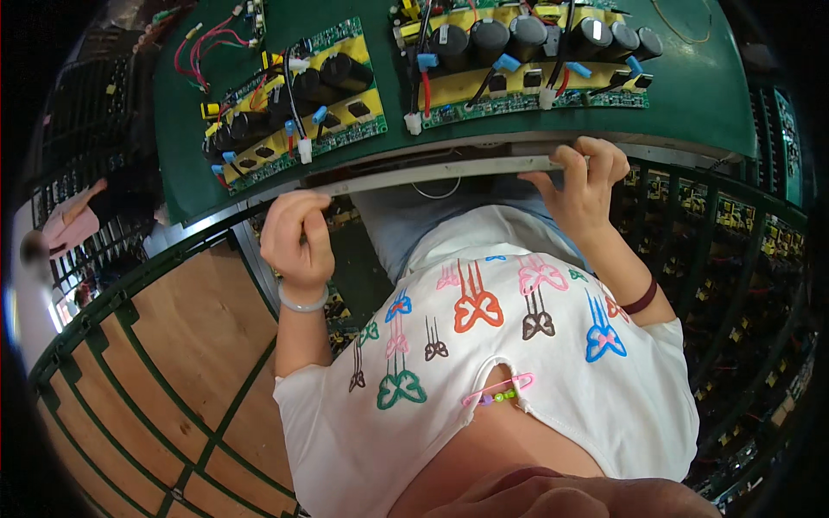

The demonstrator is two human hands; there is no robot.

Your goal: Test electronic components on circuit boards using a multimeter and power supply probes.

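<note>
Both hands grip the metal front edge [432, 173] of a green workbench [682, 95]. My left hand [296, 237] curls around the edge at the left, with a pale bangle on its wrist. My right hand [580, 186] holds the same edge further right, fingers over the top, with a dark band on the wrist. On the bench just beyond the left hand lies a green and yellow circuit board [294, 104] with black capacitors and wires. A longer similar circuit board [527, 56] lies beyond the right hand.
A wooden rack [173, 345] with green frames stands at my lower left. Shelves [734, 250] of more circuit boards run along the right, below the bench. Another person's sleeve [73, 220] shows at the far left. Loose red wires [203, 47] lie at the bench's back left.
</note>
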